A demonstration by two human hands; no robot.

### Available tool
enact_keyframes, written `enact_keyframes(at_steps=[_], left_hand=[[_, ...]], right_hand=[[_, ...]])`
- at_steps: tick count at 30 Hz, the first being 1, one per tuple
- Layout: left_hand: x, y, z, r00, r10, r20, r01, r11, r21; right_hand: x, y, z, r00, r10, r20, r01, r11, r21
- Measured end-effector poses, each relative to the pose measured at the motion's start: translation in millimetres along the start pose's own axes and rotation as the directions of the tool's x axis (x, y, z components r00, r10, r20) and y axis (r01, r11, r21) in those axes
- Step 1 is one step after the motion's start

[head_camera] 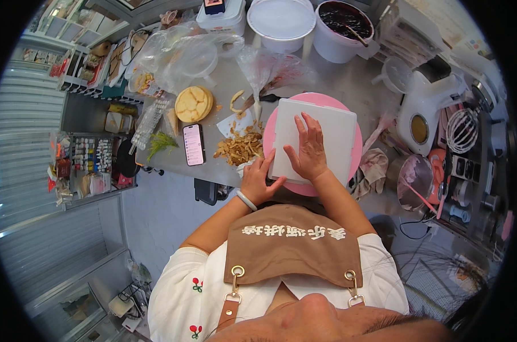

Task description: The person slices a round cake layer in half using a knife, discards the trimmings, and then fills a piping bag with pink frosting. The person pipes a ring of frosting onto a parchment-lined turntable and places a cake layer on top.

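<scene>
A square white board (335, 128) lies flat on a round pink turntable (312, 189) at the table's front edge. My right hand (309, 149) rests on top of the board with its fingers spread. At the board's near left corner is my left hand (260, 177), its fingertips against the edge; whether it grips the board cannot be told. Brown cake trimmings (240, 147) are heaped left of the turntable. Stacked round yellow cake layers (194, 104) stand farther left, above a smartphone (193, 144) with a lit screen. Behind the board lies a clear piping bag (257, 70).
At the back stand a lidded white tub (281, 25) and an open bucket of dark jam (339, 32). A white stand mixer (421, 111), a steel mixing bowl (414, 181) and a crumpled cloth (371, 171) are on the right. Green sprigs (161, 144) lie near the left edge.
</scene>
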State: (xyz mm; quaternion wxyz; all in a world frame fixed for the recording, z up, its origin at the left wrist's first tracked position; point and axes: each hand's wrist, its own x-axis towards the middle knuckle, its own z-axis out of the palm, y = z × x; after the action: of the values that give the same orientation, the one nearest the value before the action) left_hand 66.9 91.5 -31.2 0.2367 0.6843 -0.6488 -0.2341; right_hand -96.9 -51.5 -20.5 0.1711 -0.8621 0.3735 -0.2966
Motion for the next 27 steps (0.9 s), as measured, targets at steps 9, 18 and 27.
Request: enact_keyframes(at_steps=[9,18,27], left_hand=[[3,-17,-9,0.997,0.072,0.002,-0.071,0.993,-0.092],[-77,-118,-33,0.804,-0.593,0.041,0.491,0.623,-0.609],[-141,-209,2,0.728,-0.604,-0.324,0.466,0.783,-0.411]], right_hand=[[-3,3,5,0.998,0.063,0.017,-0.064,0.989,0.133],[-13,-17,-31,0.928,0.367,-0.061,-0.224,0.683,0.695],[-71,-117,59,0.895,-0.043,0.444,-0.105,0.947,0.304]])
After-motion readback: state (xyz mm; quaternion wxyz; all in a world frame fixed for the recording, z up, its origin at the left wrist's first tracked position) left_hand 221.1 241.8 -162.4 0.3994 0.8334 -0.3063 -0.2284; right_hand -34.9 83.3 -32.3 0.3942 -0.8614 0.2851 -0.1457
